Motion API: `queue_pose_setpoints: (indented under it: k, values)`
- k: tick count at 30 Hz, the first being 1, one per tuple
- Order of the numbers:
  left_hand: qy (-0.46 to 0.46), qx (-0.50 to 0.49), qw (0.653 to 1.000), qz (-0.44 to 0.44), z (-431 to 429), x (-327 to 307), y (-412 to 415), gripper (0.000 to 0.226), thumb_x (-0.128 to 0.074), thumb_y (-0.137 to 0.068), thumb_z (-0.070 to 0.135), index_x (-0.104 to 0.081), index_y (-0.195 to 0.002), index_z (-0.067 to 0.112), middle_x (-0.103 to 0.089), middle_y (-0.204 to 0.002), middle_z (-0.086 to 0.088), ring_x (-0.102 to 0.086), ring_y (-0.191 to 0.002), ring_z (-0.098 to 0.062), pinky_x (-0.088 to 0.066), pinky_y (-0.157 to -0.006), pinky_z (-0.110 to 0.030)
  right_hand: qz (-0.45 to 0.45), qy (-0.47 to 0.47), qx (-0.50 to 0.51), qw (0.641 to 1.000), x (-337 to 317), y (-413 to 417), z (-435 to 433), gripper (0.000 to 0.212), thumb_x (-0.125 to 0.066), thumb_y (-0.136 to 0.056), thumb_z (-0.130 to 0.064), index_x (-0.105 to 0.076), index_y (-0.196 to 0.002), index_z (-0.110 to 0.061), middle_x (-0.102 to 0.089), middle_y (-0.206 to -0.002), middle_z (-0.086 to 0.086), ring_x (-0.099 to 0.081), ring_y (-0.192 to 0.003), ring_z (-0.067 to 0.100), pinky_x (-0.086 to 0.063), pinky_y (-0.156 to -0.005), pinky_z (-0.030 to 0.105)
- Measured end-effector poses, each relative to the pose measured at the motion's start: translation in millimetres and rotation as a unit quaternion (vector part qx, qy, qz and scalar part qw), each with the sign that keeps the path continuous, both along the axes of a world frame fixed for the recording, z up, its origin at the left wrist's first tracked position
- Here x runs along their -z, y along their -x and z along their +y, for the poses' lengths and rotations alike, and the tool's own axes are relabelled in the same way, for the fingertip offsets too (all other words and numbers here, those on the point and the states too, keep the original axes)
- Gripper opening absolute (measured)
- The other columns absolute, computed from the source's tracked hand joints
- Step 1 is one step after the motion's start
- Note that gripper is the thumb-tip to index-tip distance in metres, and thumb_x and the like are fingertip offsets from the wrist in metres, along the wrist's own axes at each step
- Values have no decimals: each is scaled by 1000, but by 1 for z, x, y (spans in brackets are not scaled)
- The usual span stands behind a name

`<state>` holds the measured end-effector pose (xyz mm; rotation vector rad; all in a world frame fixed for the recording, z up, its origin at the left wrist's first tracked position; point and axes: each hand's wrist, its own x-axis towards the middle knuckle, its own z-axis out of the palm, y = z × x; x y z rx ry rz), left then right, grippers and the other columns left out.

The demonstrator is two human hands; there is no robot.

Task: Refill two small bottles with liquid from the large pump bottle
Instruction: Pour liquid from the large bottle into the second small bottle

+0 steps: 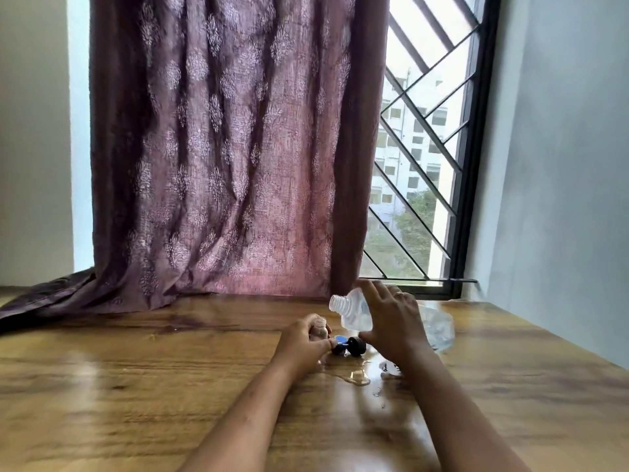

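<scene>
I have the left hand [303, 338] curled round a small bottle [320, 327]. It holds the bottle upright on the worktop [136, 369] with the neck uncapped, so the bottle stays steady and ready to take liquid. The right hand [391, 321] grips the large bottle [354, 311], fingers spread over the top and thumb underneath. The large bottle is tipped well over, and its open threaded mouth points left, above and just right of the small neck. The pump is off, which I judge is for pouring straight from the neck. The mouth is not yet over the small opening, so I would close that gap before tilting further.

Between the hands, a black cap [356, 346] and a small blue piece [340, 339] lie on the wood, set aside within reach for recapping. A puddle [354, 378] shines just nearer me, which tells me this wide mouth spills easily into so narrow a target. I cannot make out the second small bottle. Behind hang a patterned curtain [221, 148] and a window grille [418, 165].
</scene>
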<state>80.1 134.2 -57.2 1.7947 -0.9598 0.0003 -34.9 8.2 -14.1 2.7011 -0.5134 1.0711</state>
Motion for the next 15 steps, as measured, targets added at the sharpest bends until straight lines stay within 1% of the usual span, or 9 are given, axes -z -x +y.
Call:
queue_pose_setpoints:
  k: [3,6,10,12,13,15]
  values:
    - [8,1,1000,-6,1,0,-1,18,-71,-76,19,-61,-89,10,-56,-71,6,-50,-68,-10,-42,-66,-23,1,7,-3,1000,-1,0,1,81,-78,-57,-31,-39,-128,-31,-52,-128,-8,-49,-117,23,-35,-91,37]
    - [9,0,1000,-14,1,-1,-1,17,-72,-76,20,-60,-87,14,-55,-69,9,-49,-67,-7,-39,-62,-16,2,6,-13,1000,-1,-2,3,80,-79,-56,-31,-40,-126,-31,-53,-127,-8,-49,-118,23,-34,-93,37]
    - [13,6,1000,-8,1,0,-1,17,-73,-76,19,-59,-85,14,-54,-70,8,-50,-69,-10,-41,-66,-22,-4,30,-15,999,2,-5,3,81,-81,-51,-28,-44,-123,-32,-57,-121,-9,-53,-113,23,-35,-91,38]
    - [7,5,1000,-17,1,0,-2,17,-73,-76,21,-58,-83,15,-56,-72,7,-52,-72,-11,-42,-68,-22,-6,38,-19,999,3,-5,3,81,-82,-50,-29,-45,-122,-31,-58,-119,-8,-55,-110,24,-35,-91,39]
    - [6,6,1000,-20,1,0,-2,18,-73,-76,21,-58,-83,15,-57,-74,7,-52,-73,-11,-42,-69,-21,-7,43,-19,999,3,-6,3,82,-82,-49,-30,-45,-122,-32,-58,-119,-8,-55,-109,24,-36,-91,39]
    - [6,5,1000,-15,1,0,-2,18,-73,-76,21,-58,-84,15,-59,-76,6,-54,-75,-10,-40,-64,-13,-6,50,-17,999,3,-6,4,83,-82,-49,-29,-43,-122,-32,-57,-119,-9,-55,-108,23,-36,-91,38]
